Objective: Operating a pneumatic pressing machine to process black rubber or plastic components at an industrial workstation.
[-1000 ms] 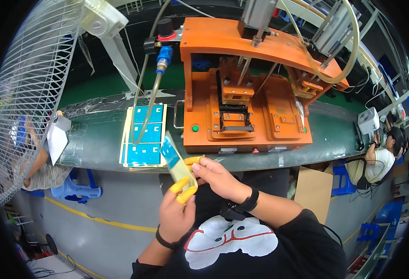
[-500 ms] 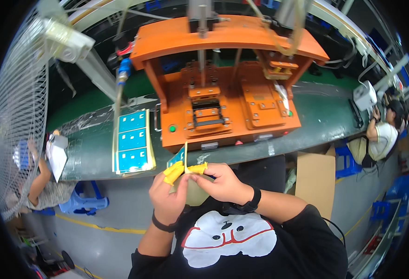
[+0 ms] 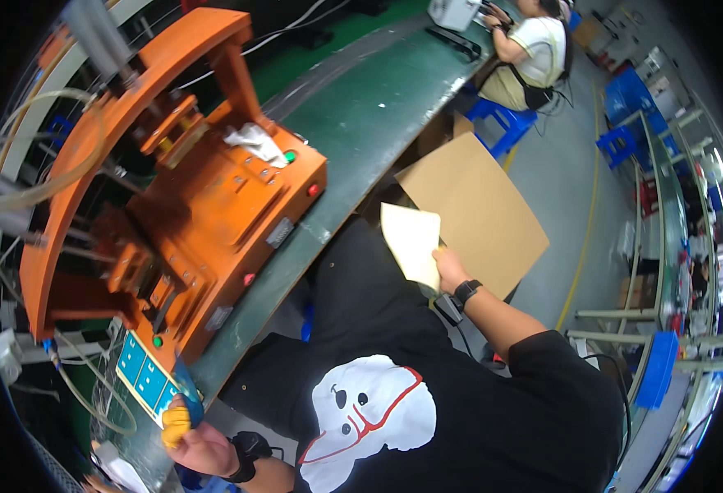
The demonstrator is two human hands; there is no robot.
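Observation:
My right hand (image 3: 452, 269) is closed on the edge of a pale yellow paper sheet (image 3: 411, 240), held out over a cardboard box (image 3: 484, 209). At the lower left, my left hand (image 3: 199, 448), with yellow finger covers on its fingertips, pinches a thin blue film (image 3: 187, 384), smeared by motion. Just beyond that film, blue label sheets (image 3: 138, 367) with small white cut-outs lie on the green workbench (image 3: 353, 160), partly hidden by the film and hand.
An orange two-station press (image 3: 238, 197) stands on the bench to the left, with a white cloth (image 3: 254, 141) on it. A person (image 3: 534, 53) sits on a blue stool (image 3: 501, 123) at the far side. A blue bin (image 3: 658, 370) hangs on a rack at right.
My hands have parted: the right carried the pale sheet right toward the box, while the left kept the blue film at lower left. The view has swung to the right.

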